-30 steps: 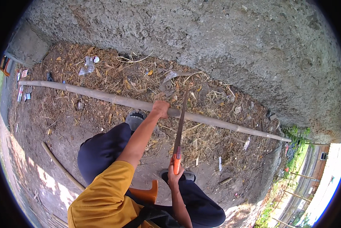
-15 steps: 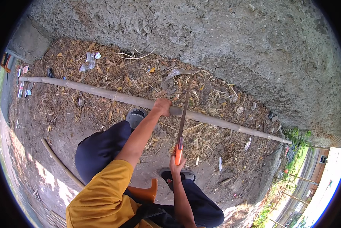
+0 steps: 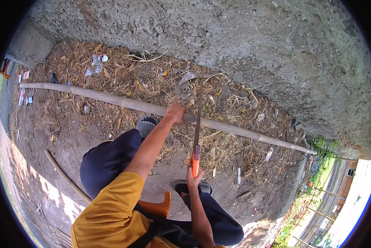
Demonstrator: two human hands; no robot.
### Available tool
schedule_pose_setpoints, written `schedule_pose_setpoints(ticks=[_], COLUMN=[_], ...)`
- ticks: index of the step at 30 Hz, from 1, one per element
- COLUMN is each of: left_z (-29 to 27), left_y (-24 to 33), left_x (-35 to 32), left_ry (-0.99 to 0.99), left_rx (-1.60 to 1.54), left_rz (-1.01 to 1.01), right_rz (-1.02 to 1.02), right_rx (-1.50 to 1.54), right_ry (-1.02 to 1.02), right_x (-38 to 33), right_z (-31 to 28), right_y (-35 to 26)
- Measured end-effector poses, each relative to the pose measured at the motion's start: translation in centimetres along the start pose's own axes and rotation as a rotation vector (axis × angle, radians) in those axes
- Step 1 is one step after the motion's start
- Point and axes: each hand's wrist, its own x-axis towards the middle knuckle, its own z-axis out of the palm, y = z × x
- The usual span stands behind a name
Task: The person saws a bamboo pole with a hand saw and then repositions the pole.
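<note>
A long bamboo pole [image 3: 98, 96] stretches across the ground from the far left to the right. My left hand [image 3: 176, 113] is wrapped round it near its middle and presses on it. My right hand [image 3: 194, 173] grips the orange handle of a handsaw [image 3: 198, 120]. The saw's long, brownish blade points away from me and crosses the pole just right of my left hand. Whether its teeth have cut into the bamboo I cannot tell.
A rough concrete wall [image 3: 243, 41] rises beyond the pole. Dry leaves, straw and plastic scraps [image 3: 95, 66] litter the soil. An orange plastic seat [image 3: 162, 205] is beneath me. Another curved pole [image 3: 65, 177] lies at left. My shoes [image 3: 147, 124] stand close to the pole.
The saw's tip has swung slightly left and away, its blade now standing more upright in view. My left hand keeps its hold on the pole.
</note>
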Motion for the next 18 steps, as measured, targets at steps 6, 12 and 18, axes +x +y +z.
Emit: schedule_pose_setpoints(ticks=[6, 12, 18], left_z=[-0.3, -0.2, -0.1], left_y=[1.1, 0.5, 0.1], left_x=[0.0, -0.2, -0.3], left_ry=[-0.040, -0.008, -0.047], left_rx=[0.007, -0.009, -0.010], left_rz=[0.014, 0.003, -0.001], right_rz=[0.115, 0.202, 0.331], right_rx=[-0.025, 0.228, -0.006], right_ry=[-0.022, -0.027, -0.169], right_x=[-3.4, -2.4, -2.9], right_z=[-2.5, -0.6, -1.0], right_y=[1.2, -0.4, 0.7])
